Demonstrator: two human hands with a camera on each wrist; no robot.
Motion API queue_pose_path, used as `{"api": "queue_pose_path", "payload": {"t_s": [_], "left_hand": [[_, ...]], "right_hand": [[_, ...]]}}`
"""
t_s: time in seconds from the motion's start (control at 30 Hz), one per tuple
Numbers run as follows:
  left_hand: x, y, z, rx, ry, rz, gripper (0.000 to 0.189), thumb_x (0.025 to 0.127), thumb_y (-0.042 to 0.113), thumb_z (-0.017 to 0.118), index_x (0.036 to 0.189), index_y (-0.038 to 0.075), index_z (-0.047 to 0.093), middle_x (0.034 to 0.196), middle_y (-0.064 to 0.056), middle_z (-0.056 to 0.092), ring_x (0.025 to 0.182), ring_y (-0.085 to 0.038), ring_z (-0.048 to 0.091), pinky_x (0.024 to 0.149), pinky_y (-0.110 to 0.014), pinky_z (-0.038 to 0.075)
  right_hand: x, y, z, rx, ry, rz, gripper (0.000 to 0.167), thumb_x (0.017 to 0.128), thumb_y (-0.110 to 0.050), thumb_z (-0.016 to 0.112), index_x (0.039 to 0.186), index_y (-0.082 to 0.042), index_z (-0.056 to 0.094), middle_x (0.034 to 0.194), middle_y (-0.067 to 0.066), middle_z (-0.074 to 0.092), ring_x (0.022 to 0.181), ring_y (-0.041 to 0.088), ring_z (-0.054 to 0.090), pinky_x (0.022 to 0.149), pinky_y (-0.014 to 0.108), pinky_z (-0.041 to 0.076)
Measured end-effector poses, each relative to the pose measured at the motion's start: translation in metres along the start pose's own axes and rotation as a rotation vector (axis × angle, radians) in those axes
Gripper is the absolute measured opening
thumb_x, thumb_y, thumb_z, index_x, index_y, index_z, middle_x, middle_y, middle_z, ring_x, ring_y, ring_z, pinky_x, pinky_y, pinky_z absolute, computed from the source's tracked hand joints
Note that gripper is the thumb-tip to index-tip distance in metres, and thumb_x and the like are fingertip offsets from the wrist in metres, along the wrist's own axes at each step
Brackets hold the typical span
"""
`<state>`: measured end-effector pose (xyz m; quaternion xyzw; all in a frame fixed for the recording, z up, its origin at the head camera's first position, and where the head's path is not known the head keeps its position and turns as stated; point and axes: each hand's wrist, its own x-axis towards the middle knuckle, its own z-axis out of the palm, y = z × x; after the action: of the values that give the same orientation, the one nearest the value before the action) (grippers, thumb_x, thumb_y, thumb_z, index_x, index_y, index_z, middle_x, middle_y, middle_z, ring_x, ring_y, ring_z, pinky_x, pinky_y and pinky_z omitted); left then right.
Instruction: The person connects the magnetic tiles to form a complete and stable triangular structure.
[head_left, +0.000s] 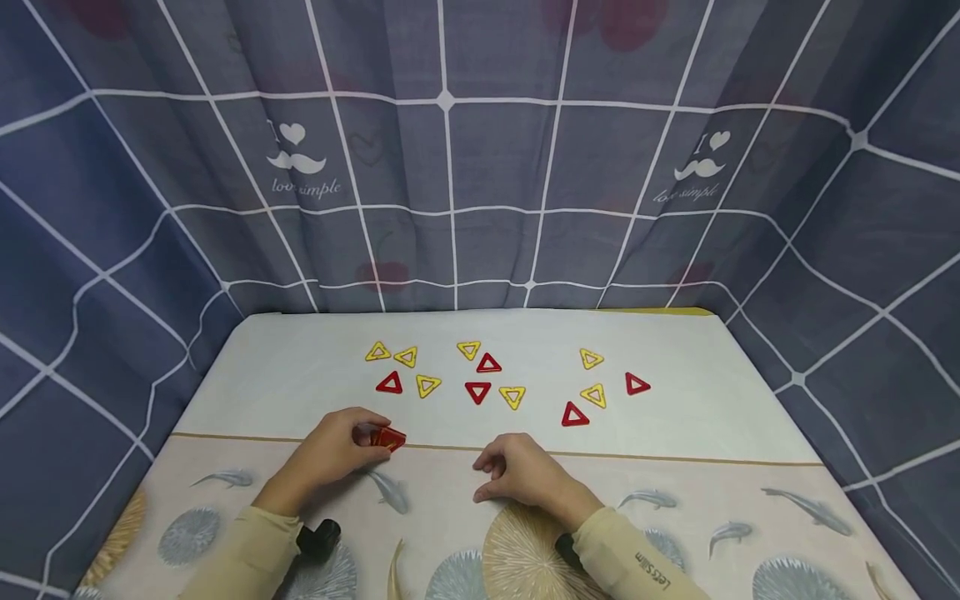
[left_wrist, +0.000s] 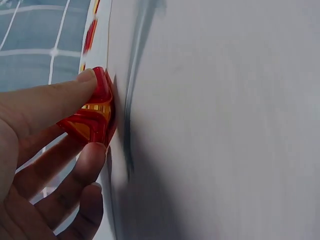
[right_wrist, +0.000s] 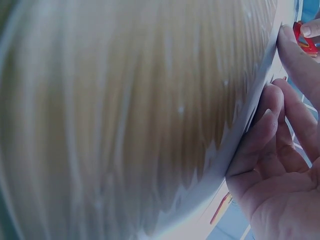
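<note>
My left hand (head_left: 337,454) pinches a small angular red piece (head_left: 390,438) with orange see-through parts, near the front edge of the white sheet. Thumb and fingertips grip its opposite sides in the left wrist view, where red edges frame the orange part. To its right, my right hand (head_left: 528,477) rests low over the patterned cloth, fingers loosely bent and nothing between them. Beyond the hands lie several flat triangle pieces, some red and some yellow; nearest the left hand are a red triangle (head_left: 389,390) and a yellow triangle (head_left: 429,378).
A white sheet (head_left: 300,358) covers the far part of the table, with a patterned cloth (head_left: 450,508) in front. More triangles, including a red triangle (head_left: 575,422), lie spread toward the right. A checked curtain (head_left: 495,158) surrounds the back and sides.
</note>
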<state>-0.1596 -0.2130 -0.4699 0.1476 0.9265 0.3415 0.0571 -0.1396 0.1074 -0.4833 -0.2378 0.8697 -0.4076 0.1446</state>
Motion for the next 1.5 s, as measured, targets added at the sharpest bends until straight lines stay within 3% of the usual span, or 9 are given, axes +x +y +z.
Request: {"api": "queue_pose_path", "payload": {"t_s": [0.17, 0.47, 0.63, 0.73, 0.8, 0.93, 1.13, 1.27, 1.5], "left_hand": [[-0.004, -0.016, -0.017, 0.043, 0.058, -0.079, 0.046, 0.078, 0.018, 0.088, 0.119, 0.005, 0.072, 0.101, -0.005, 0.067, 0.08, -0.018, 0.056, 0.067, -0.034, 0.049], [-0.004, -0.027, -0.023, 0.063, 0.099, -0.075, 0.047, 0.08, 0.017, 0.086, 0.122, 0.001, 0.07, 0.102, -0.01, 0.067, 0.074, -0.018, 0.055, 0.063, -0.035, 0.047], [-0.004, -0.009, -0.019, 0.092, 0.198, -0.032, 0.064, 0.078, 0.018, 0.088, 0.134, 0.003, 0.061, 0.127, -0.018, 0.058, 0.082, -0.023, 0.056, 0.07, -0.038, 0.05], [-0.004, 0.012, -0.013, 0.066, 0.275, 0.052, 0.062, 0.078, 0.016, 0.088, 0.132, 0.005, 0.061, 0.122, -0.014, 0.057, 0.073, -0.017, 0.053, 0.063, -0.031, 0.048], [-0.004, 0.026, -0.007, 0.028, 0.287, 0.114, 0.057, 0.077, 0.014, 0.089, 0.128, 0.008, 0.064, 0.117, -0.008, 0.059, 0.066, -0.013, 0.051, 0.058, -0.027, 0.046], [-0.005, 0.047, 0.011, -0.041, 0.182, 0.156, 0.057, 0.076, 0.02, 0.09, 0.127, 0.015, 0.065, 0.12, 0.0, 0.06, 0.067, -0.008, 0.054, 0.06, -0.025, 0.048], [-0.008, 0.052, 0.039, -0.048, 0.015, 0.042, 0.058, 0.077, 0.028, 0.09, 0.128, 0.016, 0.066, 0.116, 0.001, 0.062, 0.067, -0.008, 0.053, 0.06, -0.026, 0.046], [-0.011, 0.046, 0.048, -0.078, -0.019, 0.006, 0.056, 0.075, 0.023, 0.091, 0.125, 0.015, 0.068, 0.107, 0.002, 0.062, 0.064, -0.007, 0.052, 0.059, -0.026, 0.046], [-0.013, 0.042, 0.054, -0.088, -0.053, 0.054, 0.053, 0.075, 0.019, 0.091, 0.122, 0.014, 0.068, 0.097, 0.004, 0.058, 0.07, -0.01, 0.053, 0.062, -0.026, 0.044]], "right_hand": [[0.0, -0.001, 0.001, 0.005, 0.003, 0.0, 0.03, 0.069, -0.013, 0.094, 0.094, -0.005, 0.078, 0.081, -0.008, 0.065, 0.07, 0.003, 0.057, 0.066, 0.022, 0.051], [0.0, -0.001, -0.001, 0.018, -0.003, 0.01, 0.031, 0.069, -0.013, 0.094, 0.094, -0.005, 0.078, 0.082, -0.008, 0.067, 0.072, 0.005, 0.059, 0.068, 0.022, 0.051], [0.002, -0.002, -0.002, 0.022, -0.014, 0.012, 0.03, 0.07, -0.012, 0.093, 0.094, -0.005, 0.078, 0.079, -0.007, 0.066, 0.071, 0.005, 0.058, 0.067, 0.022, 0.051], [0.002, -0.003, -0.003, 0.022, -0.017, 0.015, 0.028, 0.069, -0.012, 0.094, 0.092, -0.006, 0.077, 0.077, -0.006, 0.066, 0.07, 0.004, 0.057, 0.067, 0.022, 0.051], [0.002, -0.003, -0.003, 0.022, -0.02, 0.02, 0.028, 0.069, -0.012, 0.094, 0.091, -0.007, 0.077, 0.076, -0.005, 0.066, 0.069, 0.004, 0.057, 0.066, 0.023, 0.051], [0.003, -0.002, -0.006, 0.013, -0.019, 0.019, 0.03, 0.069, -0.016, 0.094, 0.092, -0.008, 0.077, 0.076, -0.006, 0.066, 0.069, 0.004, 0.057, 0.066, 0.023, 0.051], [0.006, 0.001, -0.018, 0.015, 0.075, 0.029, 0.035, 0.072, -0.019, 0.093, 0.1, -0.007, 0.074, 0.084, -0.001, 0.067, 0.07, 0.008, 0.06, 0.065, 0.026, 0.05], [0.01, 0.001, -0.035, 0.015, 0.177, 0.115, 0.045, 0.072, -0.019, 0.093, 0.109, -0.006, 0.073, 0.091, 0.003, 0.067, 0.074, 0.01, 0.061, 0.067, 0.028, 0.051], [0.022, 0.011, -0.062, -0.077, 0.311, 0.273, 0.066, 0.07, -0.022, 0.095, 0.128, -0.006, 0.067, 0.106, 0.005, 0.067, 0.087, 0.015, 0.064, 0.073, 0.034, 0.052]]}}
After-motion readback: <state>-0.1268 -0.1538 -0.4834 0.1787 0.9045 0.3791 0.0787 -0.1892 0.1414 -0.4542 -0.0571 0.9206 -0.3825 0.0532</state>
